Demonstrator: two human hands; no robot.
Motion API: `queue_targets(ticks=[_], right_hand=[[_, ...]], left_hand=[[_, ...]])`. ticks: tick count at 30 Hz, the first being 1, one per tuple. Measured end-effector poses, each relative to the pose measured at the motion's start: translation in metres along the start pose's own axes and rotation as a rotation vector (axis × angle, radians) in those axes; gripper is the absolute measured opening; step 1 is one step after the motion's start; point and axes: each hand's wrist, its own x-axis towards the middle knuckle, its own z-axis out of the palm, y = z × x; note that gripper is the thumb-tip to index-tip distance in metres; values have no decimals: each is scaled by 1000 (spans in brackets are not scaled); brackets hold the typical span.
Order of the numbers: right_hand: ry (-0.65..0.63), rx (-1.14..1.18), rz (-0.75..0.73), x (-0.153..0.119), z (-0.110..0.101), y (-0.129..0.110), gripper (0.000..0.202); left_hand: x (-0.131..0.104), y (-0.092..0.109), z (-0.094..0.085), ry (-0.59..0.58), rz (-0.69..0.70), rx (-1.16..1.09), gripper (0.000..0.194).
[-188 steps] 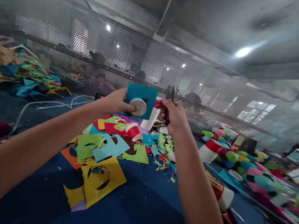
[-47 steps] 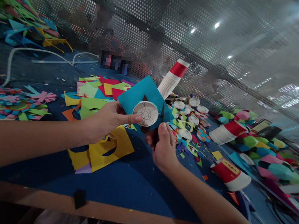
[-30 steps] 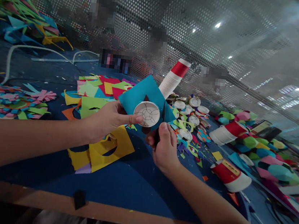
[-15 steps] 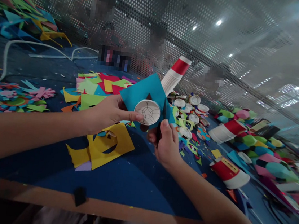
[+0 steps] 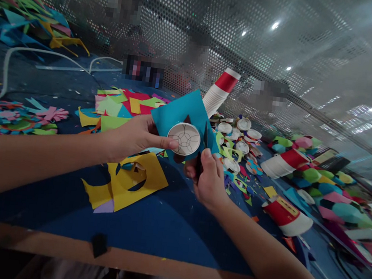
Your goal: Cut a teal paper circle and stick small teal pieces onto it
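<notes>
The blue table (image 5: 161, 227) is lying beneath everything, and beyond the hands a stack of paper cups (image 5: 221, 92) is looking tilted; an outward knock could topple it. The teal sheet (image 5: 170, 112) is hanging above the table between the hands. The left hand (image 5: 132, 137) is pinching it, the thumb pressing a white disc (image 5: 186, 139) with drawn curves against its face; since that one side seems to be carrying the hold, the sheet could be twisting or buckling under pressure from the right. The disc, apparently relying on the thumb, could be slipping and spoiling alignment. The right hand (image 5: 211, 179) is curling around dark scissors (image 5: 206, 136), mostly hidden in its grip — their blade is standing just beside the disc's rim, so a small wrist turn could be nicking it. Whether paper is between the blades, I cannot tell.
</notes>
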Motion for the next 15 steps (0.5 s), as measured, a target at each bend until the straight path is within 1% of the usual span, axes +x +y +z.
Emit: queue_targets(ticks=[3,8,12,15], right_hand=[[-31,50,20,0,-1,-1,51],[-7,112,64,0,4,-5,50],[-16,100,67,0,4,-5,51],[4,97,89,1,2,-3,52]], left_hand=[[2,3,-5,-30,-9,53,27],[6,7,-11,-83,21,87,25],[7,7,-12,-52,-2,108,29],[7,8,-12,-28,2,116,31]])
